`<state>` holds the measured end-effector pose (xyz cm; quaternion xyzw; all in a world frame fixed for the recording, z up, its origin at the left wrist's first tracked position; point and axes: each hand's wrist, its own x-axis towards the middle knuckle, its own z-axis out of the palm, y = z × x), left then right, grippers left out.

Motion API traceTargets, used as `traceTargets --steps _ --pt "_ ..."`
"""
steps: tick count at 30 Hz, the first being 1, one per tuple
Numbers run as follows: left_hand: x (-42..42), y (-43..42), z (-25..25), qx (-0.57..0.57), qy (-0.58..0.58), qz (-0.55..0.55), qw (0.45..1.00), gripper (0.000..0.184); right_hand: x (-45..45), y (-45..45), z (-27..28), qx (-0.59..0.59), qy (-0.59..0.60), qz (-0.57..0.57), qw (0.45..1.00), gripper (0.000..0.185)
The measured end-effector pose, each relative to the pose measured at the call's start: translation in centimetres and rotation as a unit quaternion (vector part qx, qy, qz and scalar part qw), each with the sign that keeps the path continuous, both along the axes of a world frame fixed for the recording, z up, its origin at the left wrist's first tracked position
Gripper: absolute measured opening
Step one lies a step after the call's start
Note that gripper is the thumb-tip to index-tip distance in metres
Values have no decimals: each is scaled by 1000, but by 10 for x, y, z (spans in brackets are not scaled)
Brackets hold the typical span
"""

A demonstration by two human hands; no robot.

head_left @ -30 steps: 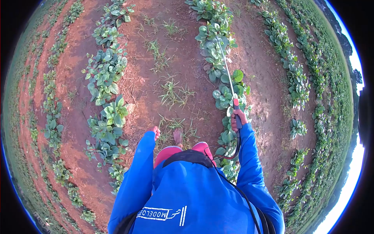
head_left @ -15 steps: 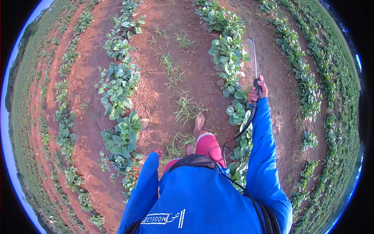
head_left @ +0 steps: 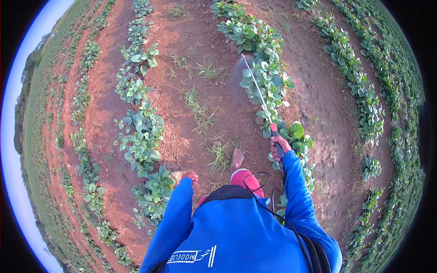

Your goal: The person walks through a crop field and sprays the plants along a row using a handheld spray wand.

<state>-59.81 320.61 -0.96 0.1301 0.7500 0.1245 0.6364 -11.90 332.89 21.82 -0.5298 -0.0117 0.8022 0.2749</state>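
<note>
From my remote seat, I have the right hand's [head_left: 281,146] grip wrapped round the spray wand [head_left: 257,89], its misting tip toward eleven o'clock, where a wrist swing to nine could wet bare soil [head_left: 223,98]; I cannot tell the left hand's [head_left: 191,176] grip.

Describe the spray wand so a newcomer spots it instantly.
From the blue shirt, follow the right sleeve up to the right hand. It grips the spray wand, which slants over a leafy row. Among broad green leaves, it alone is thin, straight and pale, with a red collar by the hand.
</note>
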Motion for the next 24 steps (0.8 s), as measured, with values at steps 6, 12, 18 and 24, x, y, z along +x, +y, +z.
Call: traceTargets --steps 6,12,18,24 --pt "3 130 48 -24 -33 -34 999 25 62 126 -1 89 255 -143 952 33" --pt "-6 137 62 -22 9 4 1000 28 114 195 5 173 347 -291 875 36" --pt "-34 101 47 -172 -53 48 983 32 135 249 -10 227 404 -384 798 35" --pt "-49 146 23 -178 -95 34 979 31 118 306 2 265 383 -346 814 36"
